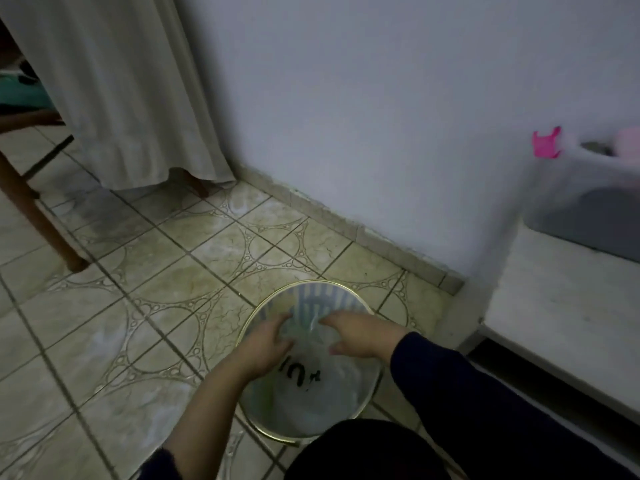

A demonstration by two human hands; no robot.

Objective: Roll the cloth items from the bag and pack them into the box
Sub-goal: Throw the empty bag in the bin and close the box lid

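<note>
We see a translucent white plastic bag (311, 386) with dark lettering sitting inside a round basket (349, 299) that has a gold rim and slatted sides, standing on the patterned tile floor (138, 289) close to the wall. Our left hand (265, 344) reaches in from the near side with fingers curled loosely against the bag's top; whether it grips the plastic we cannot tell. Our right hand (356, 332), its arm in a dark sleeve (467, 393), lies palm down over the bag's mouth, fingers spread and bent, apparently pinching plastic, though the blur leaves this unsure. Further right, a clear storage box (585, 202) with a pink clasp (546, 143) rests on a white worktop (561, 306). A curtain (121, 98) hangs at upper left.
</note>
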